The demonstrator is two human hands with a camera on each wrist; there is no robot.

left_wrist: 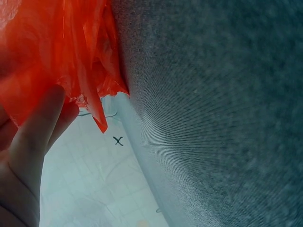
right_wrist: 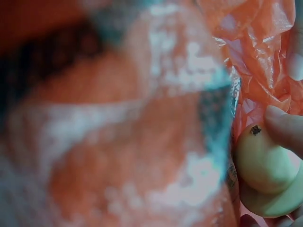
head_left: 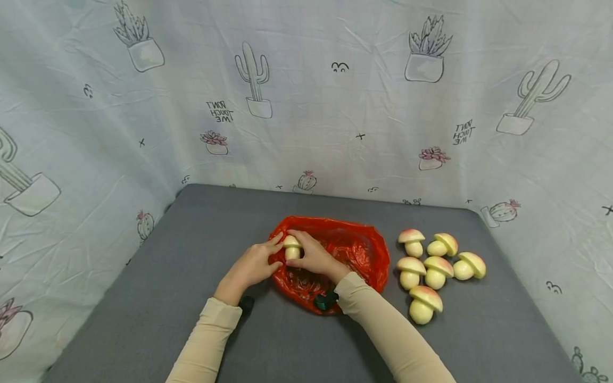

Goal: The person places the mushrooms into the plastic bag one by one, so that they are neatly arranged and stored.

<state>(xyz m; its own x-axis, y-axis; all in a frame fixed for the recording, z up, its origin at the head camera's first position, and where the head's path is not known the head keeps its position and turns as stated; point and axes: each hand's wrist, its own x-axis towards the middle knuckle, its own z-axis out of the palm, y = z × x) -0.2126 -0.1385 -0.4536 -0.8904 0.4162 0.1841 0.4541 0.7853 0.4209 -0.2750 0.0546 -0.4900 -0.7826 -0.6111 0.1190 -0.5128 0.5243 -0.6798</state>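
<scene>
A red plastic bag (head_left: pixel 356 250) lies spread open on the grey table, its rim forming a wide oval. My right hand (head_left: pixel 313 254) reaches over the bag and grips a toy mushroom (head_left: pixel 292 252) between thumb and fingers, close to the bag's left side. In the right wrist view the pale stem of the mushroom (right_wrist: pixel 265 163) shows a dark spot near the thumb, with crinkled red film behind. My left hand (head_left: pixel 258 261) holds the bag's left rim. Red film of the bag (left_wrist: pixel 71 52) hangs over its fingers in the left wrist view.
Several toy mushrooms with yellow and pink caps (head_left: pixel 436 272) stand and lie grouped to the right of the bag. The grey table (head_left: pixel 201 229) extends left and in front of the bag. A white cloth with cactus drawings (head_left: pixel 306 133) hangs behind it.
</scene>
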